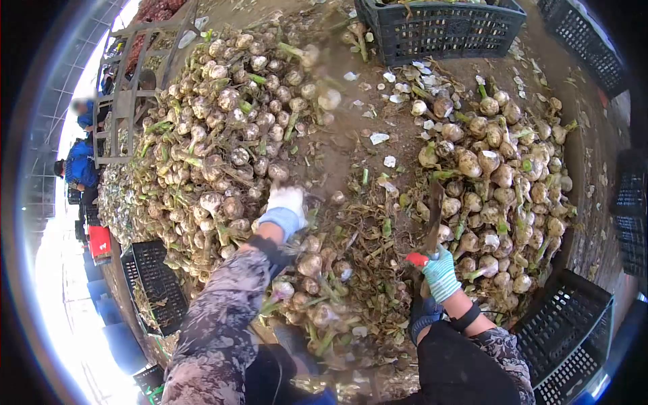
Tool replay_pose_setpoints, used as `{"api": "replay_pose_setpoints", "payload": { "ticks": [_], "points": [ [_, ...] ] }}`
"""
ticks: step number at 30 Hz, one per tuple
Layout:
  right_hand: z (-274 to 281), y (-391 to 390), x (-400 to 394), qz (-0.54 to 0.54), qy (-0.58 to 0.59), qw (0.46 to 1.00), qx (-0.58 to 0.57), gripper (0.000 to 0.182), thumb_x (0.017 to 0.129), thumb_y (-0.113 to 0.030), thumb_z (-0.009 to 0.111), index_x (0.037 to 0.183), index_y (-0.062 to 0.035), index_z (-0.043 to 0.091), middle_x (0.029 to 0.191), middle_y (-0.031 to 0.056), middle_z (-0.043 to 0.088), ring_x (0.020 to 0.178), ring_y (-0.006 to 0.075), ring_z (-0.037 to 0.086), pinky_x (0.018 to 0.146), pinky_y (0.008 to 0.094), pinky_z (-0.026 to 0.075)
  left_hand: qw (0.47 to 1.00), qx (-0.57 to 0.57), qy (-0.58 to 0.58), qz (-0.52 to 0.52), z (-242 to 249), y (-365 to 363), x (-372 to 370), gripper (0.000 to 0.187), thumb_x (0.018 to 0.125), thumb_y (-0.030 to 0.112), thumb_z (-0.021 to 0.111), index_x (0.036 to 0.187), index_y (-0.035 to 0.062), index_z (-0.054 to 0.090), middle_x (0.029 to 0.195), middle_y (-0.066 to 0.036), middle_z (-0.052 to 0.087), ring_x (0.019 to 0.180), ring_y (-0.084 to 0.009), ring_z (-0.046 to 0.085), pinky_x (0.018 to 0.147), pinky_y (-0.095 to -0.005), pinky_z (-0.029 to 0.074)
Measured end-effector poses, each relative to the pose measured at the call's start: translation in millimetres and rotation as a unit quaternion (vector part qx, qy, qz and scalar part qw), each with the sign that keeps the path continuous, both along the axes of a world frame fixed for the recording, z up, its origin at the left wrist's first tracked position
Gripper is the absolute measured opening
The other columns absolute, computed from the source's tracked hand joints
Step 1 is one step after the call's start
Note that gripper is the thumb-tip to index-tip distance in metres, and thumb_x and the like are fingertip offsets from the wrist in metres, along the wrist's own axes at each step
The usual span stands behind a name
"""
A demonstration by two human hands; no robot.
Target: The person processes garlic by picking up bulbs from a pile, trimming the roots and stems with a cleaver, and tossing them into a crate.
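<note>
1. The fingers of the right hand are closed around a long, narrow tool, its brown, blade-like part pointing up and away from the person. The glove is striped green and white, with red at one end.
2. The left hand, in a white glove with a light blue cuff, is at the near edge of the large left pile. It is blurred, so I cannot tell whether its fingers are apart, together or clamped on anything.
3. The garlic bulbs lie in two main heaps: a large left pile, and a right pile just beyond and beside the tool. Many bulbs have green stalk stubs and soil on them.
4. A smaller cluster of bulbs lies just beside the left forearm, on the near side.
5. Between the heaps, brown ground shows, strewn with dry leaf scraps and white skin flakes.
6. Black slatted crates stand around: a far crate between the heaps, a left crate beside the large pile, and a near right crate.
7. At the far left, a person in blue is near a slatted frame.
</note>
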State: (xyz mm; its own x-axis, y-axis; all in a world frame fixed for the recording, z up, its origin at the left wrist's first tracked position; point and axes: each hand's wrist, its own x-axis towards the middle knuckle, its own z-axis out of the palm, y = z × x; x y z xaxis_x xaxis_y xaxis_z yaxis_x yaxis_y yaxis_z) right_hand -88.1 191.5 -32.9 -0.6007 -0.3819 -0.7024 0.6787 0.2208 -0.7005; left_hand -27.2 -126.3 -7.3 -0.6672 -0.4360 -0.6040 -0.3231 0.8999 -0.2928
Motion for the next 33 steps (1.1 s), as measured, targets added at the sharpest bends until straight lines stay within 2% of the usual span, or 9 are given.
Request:
{"api": "replay_pose_setpoints", "payload": {
  "ticks": [4,7,9,16,17,22,24,30,33],
  "points": [
    [-10.3,5.6,-6.4,0.017,0.057,0.997,0.046,0.041,0.067,0.008,0.06,0.105,0.0042,0.044,0.077,0.0046,0.057,0.063,0.0105,0.055,0.054,0.0226,0.046,0.894,0.249,0.337,0.159,20.2,30.4,28.0,0.043,0.063,0.037,0.068,0.083,0.0026,0.052,0.073,-0.008,0.057,0.069,-0.0197,0.055,0.061,-0.0334,0.046],
    [-0.6,-3.8,-5.6,-0.019,0.074,0.996,0.053,0.043,0.066,0.006,0.06,0.105,0.0053,0.043,0.079,0.0049,0.057,0.066,0.0106,0.055,0.055,0.0227,0.046,0.5,0.555,0.442,0.497,34.0,79.2,12.3,0.039,0.073,0.043,0.061,0.077,0.0061,0.049,0.068,-0.002,0.05,0.063,-0.0168,0.049,0.056,-0.0323,0.042],
    [10.4,-5.9,-5.0,0.032,0.136,0.99,-0.025,0.041,0.064,0.002,0.064,0.101,0.0009,0.047,0.072,-0.0027,0.051,0.061,0.0063,0.046,0.051,0.0193,0.042,0.358,0.805,0.238,0.409,26.5,85.4,12.1,0.048,0.072,0.054,0.057,0.078,0.0064,0.049,0.065,0.0,0.044,0.06,-0.0158,0.045,0.054,-0.0308,0.04],
    [78.1,-10.5,-5.8,0.334,0.313,0.889,0.002,0.03,0.065,-0.015,0.063,0.092,-0.0059,0.052,0.068,0.0066,0.056,0.061,0.0226,0.056,0.055,0.0299,0.045,0.692,0.601,0.325,0.235,31.5,119.7,24.2,0.051,0.061,0.009,0.071,0.104,-0.0003,0.045,0.095,-0.008,0.055,0.082,-0.0166,0.055,0.074,-0.0302,0.048],
    [81.3,-12.8,-5.9,0.37,0.374,0.851,0.008,0.03,0.065,-0.019,0.063,0.091,-0.0067,0.053,0.069,0.0096,0.057,0.063,0.0262,0.057,0.056,0.0325,0.045,0.385,0.748,0.203,0.501,35.7,119.4,17.7,0.061,0.06,0.01,0.071,0.111,0.0012,0.04,0.099,-0.01,0.054,0.085,-0.0169,0.055,0.074,-0.0283,0.048],
    [93.1,-23.6,-7.9,0.433,0.419,0.793,0.083,0.035,0.061,-0.026,0.065,0.088,-0.0069,0.054,0.072,0.0153,0.058,0.068,0.0327,0.057,0.059,0.0387,0.045,0.704,0.56,0.374,0.225,26.4,119.4,46.9,0.056,0.068,0.009,0.065,0.115,-0.0017,0.036,0.106,-0.015,0.048,0.099,-0.0211,0.05,0.083,-0.0313,0.044],
    [96.9,-26.1,-9.3,0.465,0.404,0.781,0.105,0.036,0.061,-0.026,0.066,0.088,-0.0066,0.054,0.071,0.0157,0.058,0.067,0.033,0.057,0.059,0.0391,0.045,0.593,0.652,0.327,0.342,23.4,122.8,58.8,0.057,0.068,0.01,0.065,0.116,-0.0016,0.035,0.107,-0.014,0.047,0.098,-0.0215,0.049,0.084,-0.0317,0.042],
    [92.8,-22.8,-0.7,0.471,0.384,0.79,0.082,0.036,0.058,-0.026,0.067,0.085,-0.0064,0.054,0.065,0.015,0.057,0.062,0.0321,0.057,0.056,0.0384,0.046,0.625,0.646,0.312,0.308,25.7,122.5,66.6,0.051,0.067,0.011,0.063,0.112,0.004,0.042,0.098,-0.012,0.051,0.088,-0.0202,0.053,0.078,-0.0305,0.043],
    [75.7,-20.2,-0.7,0.465,0.362,0.792,0.158,0.036,0.058,-0.027,0.067,0.084,-0.0057,0.054,0.064,0.0145,0.057,0.06,0.0304,0.057,0.055,0.0365,0.046,0.687,0.601,0.405,-0.046,35.9,114.4,43.0,0.054,0.066,0.003,0.063,0.114,0.002,0.038,0.094,-0.009,0.053,0.084,-0.0171,0.054,0.074,-0.0278,0.045]
  ]
}}
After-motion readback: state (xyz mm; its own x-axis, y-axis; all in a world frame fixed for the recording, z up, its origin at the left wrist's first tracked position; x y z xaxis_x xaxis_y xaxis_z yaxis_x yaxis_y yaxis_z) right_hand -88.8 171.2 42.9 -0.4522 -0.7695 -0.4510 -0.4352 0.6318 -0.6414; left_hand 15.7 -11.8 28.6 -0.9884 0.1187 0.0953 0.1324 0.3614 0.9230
